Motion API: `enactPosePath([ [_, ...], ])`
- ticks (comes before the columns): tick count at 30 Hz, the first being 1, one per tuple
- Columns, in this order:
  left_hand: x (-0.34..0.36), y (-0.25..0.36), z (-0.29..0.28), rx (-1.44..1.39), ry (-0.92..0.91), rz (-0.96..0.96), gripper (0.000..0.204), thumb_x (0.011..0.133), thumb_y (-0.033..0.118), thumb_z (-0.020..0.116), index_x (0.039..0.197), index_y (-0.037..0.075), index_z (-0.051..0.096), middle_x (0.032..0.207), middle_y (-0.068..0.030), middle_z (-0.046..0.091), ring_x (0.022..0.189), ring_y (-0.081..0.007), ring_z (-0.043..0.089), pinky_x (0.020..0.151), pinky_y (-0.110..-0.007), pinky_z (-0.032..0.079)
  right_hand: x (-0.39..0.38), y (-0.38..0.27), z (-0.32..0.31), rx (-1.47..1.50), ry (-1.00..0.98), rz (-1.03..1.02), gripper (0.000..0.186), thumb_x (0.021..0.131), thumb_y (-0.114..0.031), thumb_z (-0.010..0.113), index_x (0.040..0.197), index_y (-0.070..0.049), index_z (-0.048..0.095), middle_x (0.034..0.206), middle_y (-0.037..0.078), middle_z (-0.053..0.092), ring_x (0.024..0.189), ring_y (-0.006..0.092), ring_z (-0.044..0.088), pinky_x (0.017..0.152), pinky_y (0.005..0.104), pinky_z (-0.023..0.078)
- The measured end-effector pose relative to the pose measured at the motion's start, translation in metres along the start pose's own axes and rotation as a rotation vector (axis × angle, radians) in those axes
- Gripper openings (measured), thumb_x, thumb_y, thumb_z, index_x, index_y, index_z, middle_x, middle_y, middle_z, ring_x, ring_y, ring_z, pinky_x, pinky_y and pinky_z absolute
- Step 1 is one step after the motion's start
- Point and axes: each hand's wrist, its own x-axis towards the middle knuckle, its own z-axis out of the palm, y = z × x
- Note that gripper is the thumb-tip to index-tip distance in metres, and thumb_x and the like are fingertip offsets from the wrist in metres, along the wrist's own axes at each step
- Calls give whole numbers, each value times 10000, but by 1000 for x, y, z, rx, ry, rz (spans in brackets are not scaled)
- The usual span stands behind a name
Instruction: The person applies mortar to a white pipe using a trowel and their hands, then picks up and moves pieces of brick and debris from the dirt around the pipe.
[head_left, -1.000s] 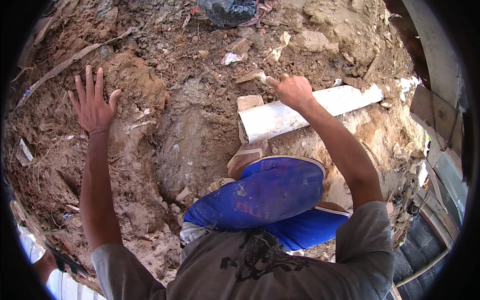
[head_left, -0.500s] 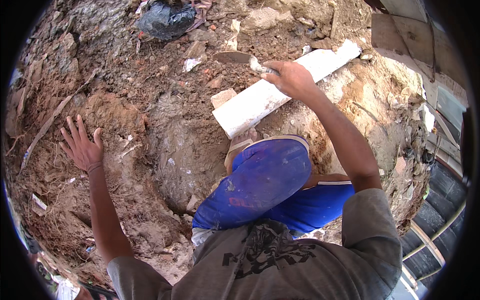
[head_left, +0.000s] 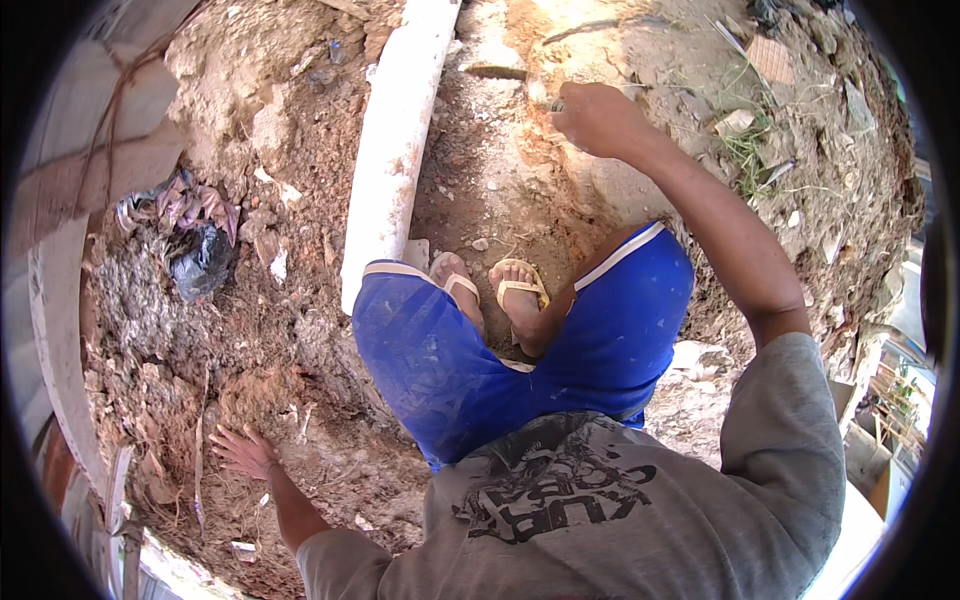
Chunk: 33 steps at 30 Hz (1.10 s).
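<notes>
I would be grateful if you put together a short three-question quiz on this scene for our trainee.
1. True or false: the left hand is spread open.

2. Multiple choice: where in the picture does the black plastic bag lie?
A) To the left of the white pipe
B) To the right of the white pipe
C) On top of the white pipe

3. Short answer: which hand holds the trowel?

Key:
1. True.
2. A.
3. The right hand.
</notes>
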Motion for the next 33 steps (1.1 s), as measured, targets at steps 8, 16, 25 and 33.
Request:
enactPosePath([
  [8,70,49,-107,-449,-171,-199,692,980,606,293,1502,151,296,1587,-98,186,1424,-378,241,1105,-563,278,23,14,48,-166,-161,-221,187,788,-102,571,863,-23,722,850,142,702,800,290,696,679,416,558],
  [16,-28,230,-444,-1596,-408,743,503,981,440,451,1238,36,605,1345,-167,553,1195,-322,550,1010,-458,428,-6,49,-10,261,211,9,184,824,-88,520,902,26,643,840,216,683,793,369,681,698,463,545],
  [25,-66,298,-532,-1018,-203,1513,305,734,260,771,975,90,696,1143,-122,644,1101,-335,581,960,-426,458,-2,60,36,508,-2,102,198,820,-103,511,928,36,603,851,244,669,846,388,664,760,476,520],
  [33,-65,283,-542,-795,-486,1245,240,773,320,744,949,158,727,1129,-70,665,1068,-289,609,938,-390,477,22,5,54,677,46,349,375,836,-142,530,1167,31,560,774,248,652,809,384,662,730,478,518],
])
